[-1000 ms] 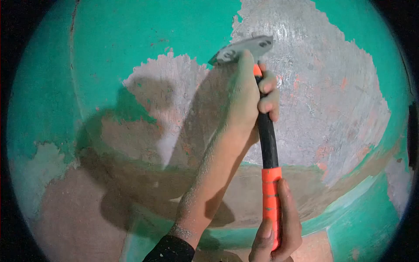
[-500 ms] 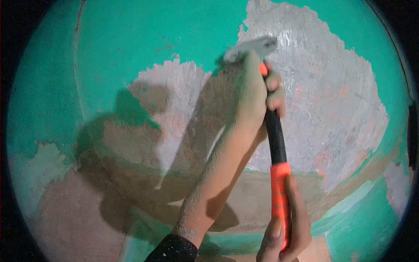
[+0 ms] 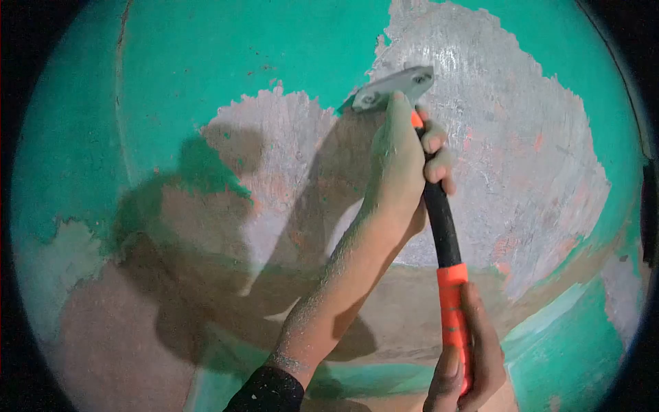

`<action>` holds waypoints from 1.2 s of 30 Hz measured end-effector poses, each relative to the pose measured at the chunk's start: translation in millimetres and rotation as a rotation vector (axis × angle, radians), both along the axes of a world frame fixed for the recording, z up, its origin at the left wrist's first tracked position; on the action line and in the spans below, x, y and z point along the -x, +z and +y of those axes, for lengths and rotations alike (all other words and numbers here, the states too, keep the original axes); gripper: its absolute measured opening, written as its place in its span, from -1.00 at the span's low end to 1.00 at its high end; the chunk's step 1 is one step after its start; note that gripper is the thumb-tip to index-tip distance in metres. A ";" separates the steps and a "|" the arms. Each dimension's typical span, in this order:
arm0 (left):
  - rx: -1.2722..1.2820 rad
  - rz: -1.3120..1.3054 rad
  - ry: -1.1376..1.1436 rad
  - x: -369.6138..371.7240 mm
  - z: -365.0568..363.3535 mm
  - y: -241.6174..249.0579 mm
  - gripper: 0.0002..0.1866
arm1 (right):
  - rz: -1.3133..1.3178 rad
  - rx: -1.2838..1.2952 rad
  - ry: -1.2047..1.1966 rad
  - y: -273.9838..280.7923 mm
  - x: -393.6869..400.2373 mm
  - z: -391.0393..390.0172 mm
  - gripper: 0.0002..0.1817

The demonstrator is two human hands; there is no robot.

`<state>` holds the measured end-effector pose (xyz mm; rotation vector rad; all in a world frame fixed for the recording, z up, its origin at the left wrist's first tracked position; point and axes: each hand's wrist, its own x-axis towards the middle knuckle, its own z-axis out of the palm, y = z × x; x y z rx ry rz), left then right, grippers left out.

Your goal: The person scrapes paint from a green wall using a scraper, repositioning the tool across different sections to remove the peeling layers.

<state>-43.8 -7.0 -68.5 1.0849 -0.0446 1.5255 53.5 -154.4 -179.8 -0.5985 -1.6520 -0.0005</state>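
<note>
Though tilted at the blade point(image 3: 393, 89) of the scraper point(image 3: 443, 237), gripped twice: high, by the left hand point(image 3: 405, 151), with fingers point(image 3: 434, 143) curled around the black shaft point(image 3: 438, 206), thumb point(image 3: 397, 104) on the metal; low, at the orange grip point(image 3: 452, 302), between thumb and fingers of the right hand point(image 3: 484, 353). Held at the wall point(image 3: 508, 144), by ragged green paint point(image 3: 309, 48).

One left hand point(image 3: 398, 161) and one right hand point(image 3: 489, 364) make two hands in total; there are also one scraper point(image 3: 443, 230) with one blade point(image 3: 381, 89), one sleeve point(image 3: 268, 393) and one wall point(image 3: 233, 48).
</note>
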 end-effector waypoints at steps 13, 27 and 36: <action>-0.014 -0.025 -0.022 -2.3 1.0 26.0 -0.63 | 0.009 -0.038 -0.028 15.1 1.4 1.0 -0.50; 0.029 0.003 -0.017 -8.7 -0.2 20.6 -0.62 | 0.033 0.067 -0.225 12.2 3.8 -7.9 -0.31; -0.016 0.008 0.023 -6.8 2.4 32.5 -0.66 | 0.054 -0.138 -0.018 22.4 0.6 11.9 -0.49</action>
